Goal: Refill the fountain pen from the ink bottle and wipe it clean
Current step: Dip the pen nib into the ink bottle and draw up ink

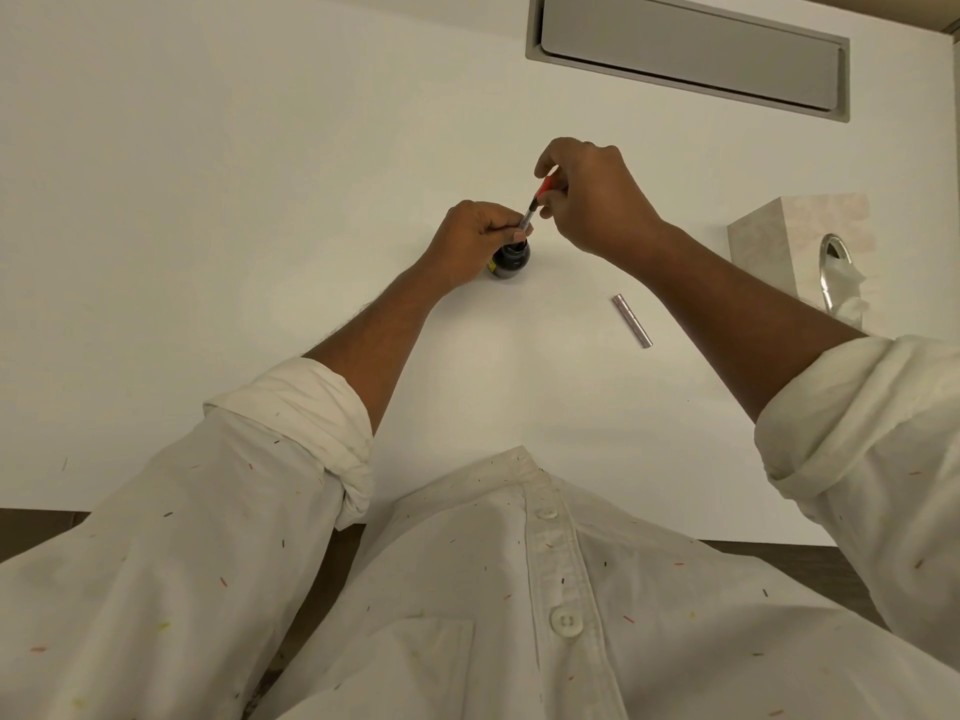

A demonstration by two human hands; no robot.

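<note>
White table [260, 200] stretched under both outstretched forearms. Left hand [475, 236] pinched the pen [531, 214] low, its tip down in the ink bottle [510, 259]; right hand [589, 197] curled its fingers [550, 197] tight around the red top end. A pen cap [632, 321] lay apart, near a tissue box [800, 241].

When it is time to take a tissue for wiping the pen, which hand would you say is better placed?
Probably the right hand: the tissue box stands on its side of the table, while the left hand is over the ink bottle.
</note>
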